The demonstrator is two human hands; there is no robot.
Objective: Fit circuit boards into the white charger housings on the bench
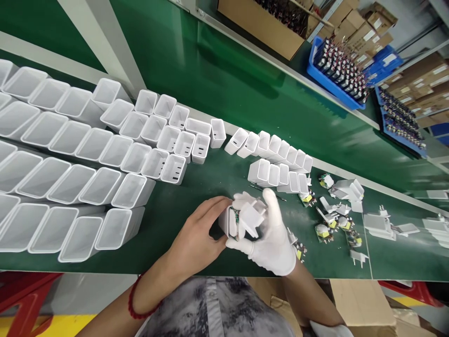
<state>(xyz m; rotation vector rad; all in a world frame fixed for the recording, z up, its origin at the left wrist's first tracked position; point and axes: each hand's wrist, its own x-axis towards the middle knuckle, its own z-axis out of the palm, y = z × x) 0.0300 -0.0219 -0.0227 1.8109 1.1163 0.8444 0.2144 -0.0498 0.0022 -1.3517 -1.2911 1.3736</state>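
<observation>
Standing right by the bench here. The bare left hand point(196, 238) is wrapped around a white charger shell point(227, 222), fingers curled on its far side, while the gloved right hand point(271, 238) grips a white plug cap point(250, 217) and presses it against the shell's open end, just above the near edge of the green mat point(196, 187). A bit of circuit board point(235, 216) peeks out between the two pieces.

What I'd worry about: if that cap goes on crooked, the board could get pinched or a clip could snap, I reckon. The right wrist also sits close to the loose boards point(324, 229) beside it, so a sweep of the arm could knock them off the edge.

Counts, roughly: the empty shells point(115, 150) to the left are too many to tally, dozens in slanted rows, with another dozen or so in the smaller cluster point(280, 161) behind the hands. Loose boards, I make out about six. Plug caps point(379, 224) lying at the right, maybe six or seven. Two blue trays point(328, 79) of parts are up back.
</observation>
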